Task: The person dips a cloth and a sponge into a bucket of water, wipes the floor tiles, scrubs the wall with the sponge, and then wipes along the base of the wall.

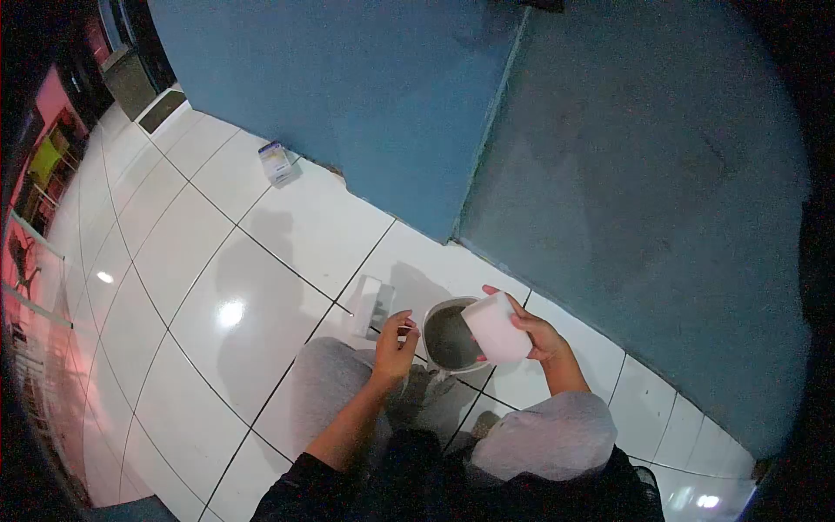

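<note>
In my right hand (539,337) is a white block-like object (497,329), its fingers wrapped round the right side. The object is over the right part of a round pot (450,337) with dark grey contents, which stands on the tiled floor. Left of the pot, my left hand (397,344) has its fingers curled together near the rim; a thin pale thing (407,327) shows at the fingertips, too small to make out. Beside that hand a clear and white box (375,304) rests on the floor.
A small white and blue box (276,163) lies on the floor by the blue wall (348,96). The grey wall (644,191) meets it at a corner beyond the pot. A doorway and red-lit items are at the far left. My knees flank the pot.
</note>
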